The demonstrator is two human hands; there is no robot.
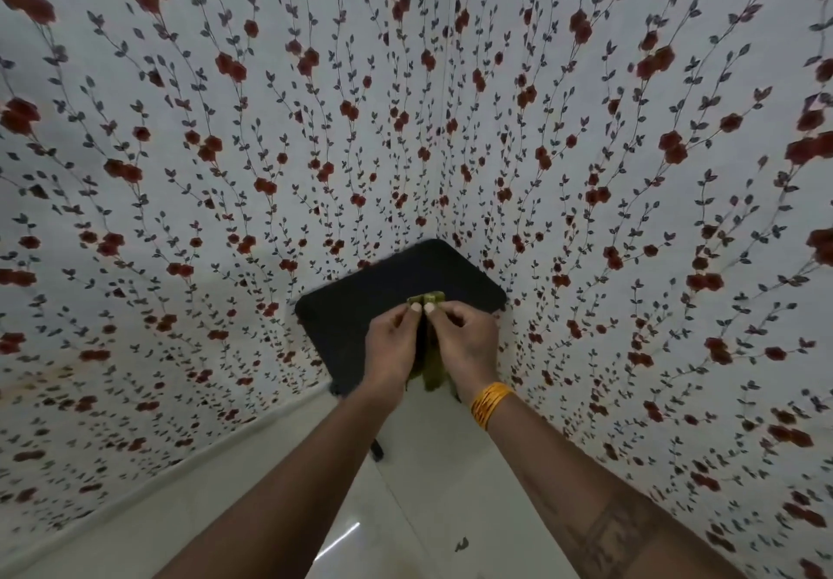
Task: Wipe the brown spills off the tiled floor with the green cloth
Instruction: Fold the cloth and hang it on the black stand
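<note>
Your forearms reach out over the tiled floor (pixel 419 466), and your left hand (pixel 391 345) and right hand (pixel 464 344) each pinch the green cloth (pixel 433 369), bunched upright between them, above the black stool (pixel 374 294).
</note>
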